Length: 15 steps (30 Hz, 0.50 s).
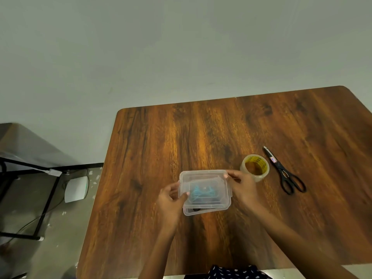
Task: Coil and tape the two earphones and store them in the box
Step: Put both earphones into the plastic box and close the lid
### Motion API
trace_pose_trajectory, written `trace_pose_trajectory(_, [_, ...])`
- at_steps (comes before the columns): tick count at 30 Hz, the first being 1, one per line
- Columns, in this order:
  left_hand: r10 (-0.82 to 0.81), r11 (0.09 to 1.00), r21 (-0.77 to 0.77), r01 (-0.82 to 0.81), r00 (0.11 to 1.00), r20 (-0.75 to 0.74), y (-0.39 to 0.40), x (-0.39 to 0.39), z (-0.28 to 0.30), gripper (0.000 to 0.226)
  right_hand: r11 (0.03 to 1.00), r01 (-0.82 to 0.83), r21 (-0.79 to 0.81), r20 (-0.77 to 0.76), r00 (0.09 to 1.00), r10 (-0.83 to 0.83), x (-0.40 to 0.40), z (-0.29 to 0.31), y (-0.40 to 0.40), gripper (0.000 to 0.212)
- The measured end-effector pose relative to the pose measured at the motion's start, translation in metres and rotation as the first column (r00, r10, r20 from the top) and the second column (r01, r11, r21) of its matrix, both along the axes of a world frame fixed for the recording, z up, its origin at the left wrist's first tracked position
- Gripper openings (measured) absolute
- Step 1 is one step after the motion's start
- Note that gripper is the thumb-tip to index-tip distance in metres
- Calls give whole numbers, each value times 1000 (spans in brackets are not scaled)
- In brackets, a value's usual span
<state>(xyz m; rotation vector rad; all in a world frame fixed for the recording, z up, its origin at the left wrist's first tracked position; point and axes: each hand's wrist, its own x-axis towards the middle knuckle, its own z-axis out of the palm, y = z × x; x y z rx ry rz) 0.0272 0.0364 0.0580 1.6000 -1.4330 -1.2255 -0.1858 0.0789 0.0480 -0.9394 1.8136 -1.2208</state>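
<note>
I hold the clear plastic box (205, 191) between both hands over the wooden table (161, 137), with its lid (203, 176) sitting on top. My left hand (171, 200) grips the box's left end, thumb curled over the lid's edge and the other fingers tucked beneath. My right hand (242, 188) holds the box's right end, fingertips pinching the far right corner of the lid. Through the clear lid I can see a blue earphone (198, 192) coiled inside the box, and a dark cable (196, 209) shows at the box's near left corner; I cannot tell how that one is bundled. Just right of the box, beyond my right hand, the roll of clear tape (254, 167) stands on the table. The black-handled scissors (283, 172) lie farther right of the box, past the tape, closed, tips pointing away from me.
</note>
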Motion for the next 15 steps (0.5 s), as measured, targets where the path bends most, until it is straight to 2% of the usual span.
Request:
trace_pose_trajectory(3, [56, 994, 94, -60, 997, 47, 11, 1, -10, 41, 979, -81, 188, -91, 991, 99, 8, -18, -4, 27])
trace_pose_trajectory(7, [83, 983, 157, -97, 992, 96, 15, -2, -17, 40, 929, -42, 368, -229, 964, 134, 16, -38, -10, 39])
trace_pose_trajectory(11, [64, 979, 190, -81, 994, 92, 13, -1, -22, 40, 920, -39, 390, -254, 956, 148, 12, -48, -11, 36])
trace_pose_trajectory(15, [54, 980, 188, -69, 995, 87, 12, -1, -27, 37, 940, 14, 340, -241, 968, 72, 12, -47, -8, 25])
